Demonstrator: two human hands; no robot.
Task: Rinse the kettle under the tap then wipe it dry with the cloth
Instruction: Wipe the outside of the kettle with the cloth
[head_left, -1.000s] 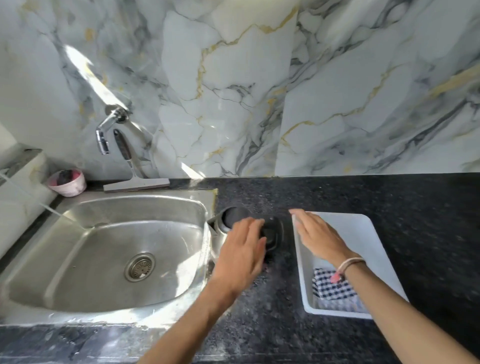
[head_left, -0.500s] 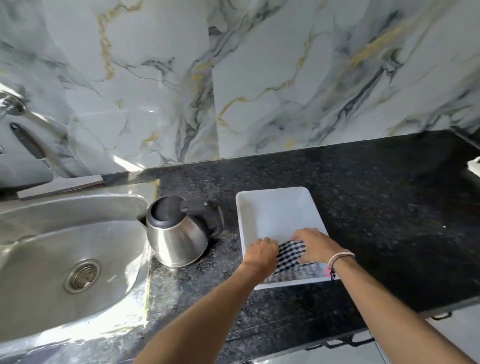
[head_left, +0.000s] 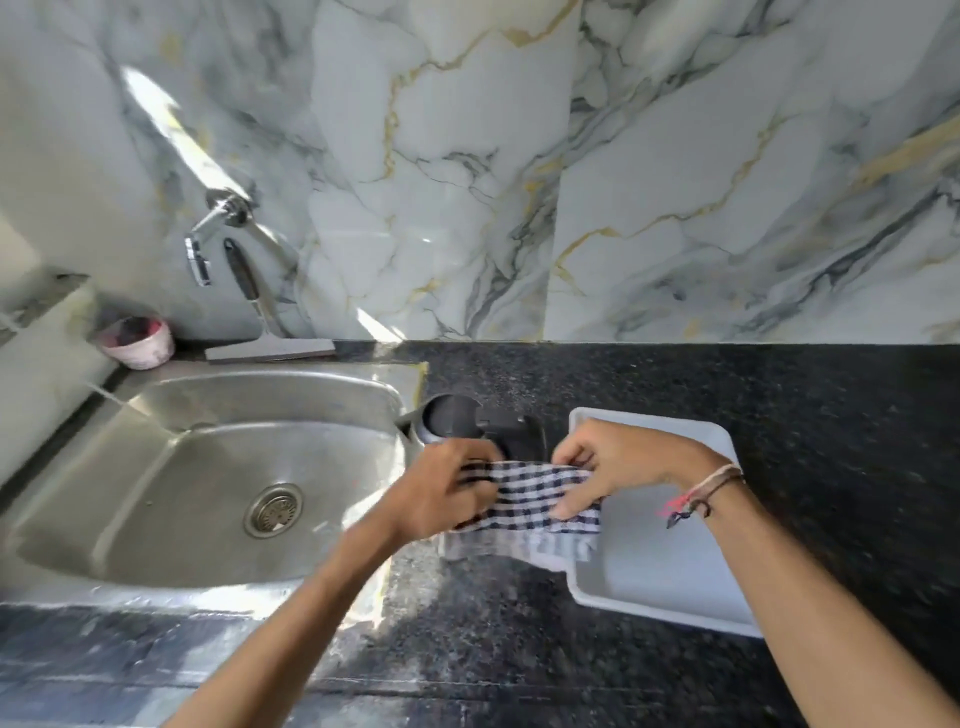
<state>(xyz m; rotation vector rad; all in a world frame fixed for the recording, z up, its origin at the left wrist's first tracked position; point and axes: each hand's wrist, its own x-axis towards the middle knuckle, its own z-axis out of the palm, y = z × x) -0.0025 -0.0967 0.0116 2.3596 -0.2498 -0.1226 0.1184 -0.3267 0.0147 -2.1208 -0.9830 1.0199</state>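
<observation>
- Lifted out of the white tray since half a second ago, the checked cloth now hangs stretched between both hands at the centre of the frame; before, it lay flat in the tray's near end.
- Left hand has its grip pinched on the cloth's left edge; right hand pinches the right edge, so the cloth's long axis runs left to right.
- Kettle stands on the dark tabletop, just above the cloth in the frame, between the sink and the tray, handle towards the right.
- Judging by this, the left hand is nearer the kettle's body, and the cloth must travel up-frame to reach it.
</observation>
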